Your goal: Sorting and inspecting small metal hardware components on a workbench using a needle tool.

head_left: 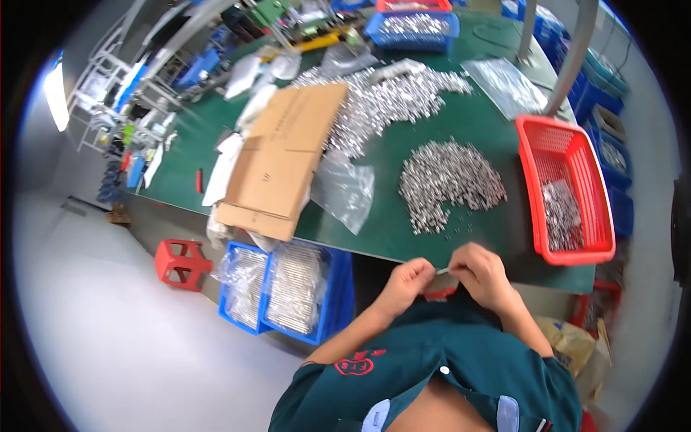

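A small, slim, pale piece (443,271) sits just off the near edge of the surface, its ends covered by the fingers gripping it: the left hand (412,278) pinches one end, the right hand (481,272) the other. Only a short, fairly straight length shows between them.

The green surface (453,119) carries a curved pile of small silvery parts (443,176) and, farther back, a larger heap (392,101). A red basket (579,257) at the right holds more parts; a blue tub (414,45) stands at the far end. Left of the pile lie a clear bag (345,191) and a tilted cardboard sheet (284,151). Blue bins (343,288) and a red stool (180,263) stand beyond the near edge.

The cardboard hides part of the larger heap. Something red (440,294) below the hands is mostly covered, and the piece's finer detail is too small to tell.
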Demonstrator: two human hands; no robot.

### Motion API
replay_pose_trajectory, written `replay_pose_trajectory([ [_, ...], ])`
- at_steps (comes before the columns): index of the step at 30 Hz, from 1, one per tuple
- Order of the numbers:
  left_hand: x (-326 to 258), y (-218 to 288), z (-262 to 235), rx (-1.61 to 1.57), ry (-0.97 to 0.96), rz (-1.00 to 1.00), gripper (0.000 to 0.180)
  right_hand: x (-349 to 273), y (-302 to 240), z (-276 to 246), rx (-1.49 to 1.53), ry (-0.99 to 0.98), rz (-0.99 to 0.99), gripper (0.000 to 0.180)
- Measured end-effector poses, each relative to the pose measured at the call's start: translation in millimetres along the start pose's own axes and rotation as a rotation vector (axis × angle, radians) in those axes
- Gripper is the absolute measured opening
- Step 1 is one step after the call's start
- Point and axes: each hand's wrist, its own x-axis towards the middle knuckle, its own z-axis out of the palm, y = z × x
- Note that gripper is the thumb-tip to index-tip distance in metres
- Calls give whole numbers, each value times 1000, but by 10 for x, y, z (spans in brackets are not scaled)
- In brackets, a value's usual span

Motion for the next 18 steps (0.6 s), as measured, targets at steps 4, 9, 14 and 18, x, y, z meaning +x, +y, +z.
replay_pose_trajectory([
  [4, 35, 177, 113, -16, -43, -12, 21, 0, -106, -143, -23, 4, -6, 10],
  [9, 255, 338, 277, 75, -117, 37, 19, 29, -114, -428, -78, -82, 50, 18],
  [14, 651, 587, 659, 253, -204, 151, 19, 30, -260, -786, -95, 53, 79, 23],
  [18, 1023, 745, 1025, 421, -252, 284, 22, 16, -164, -1113, -175, 238, 79, 24],
])
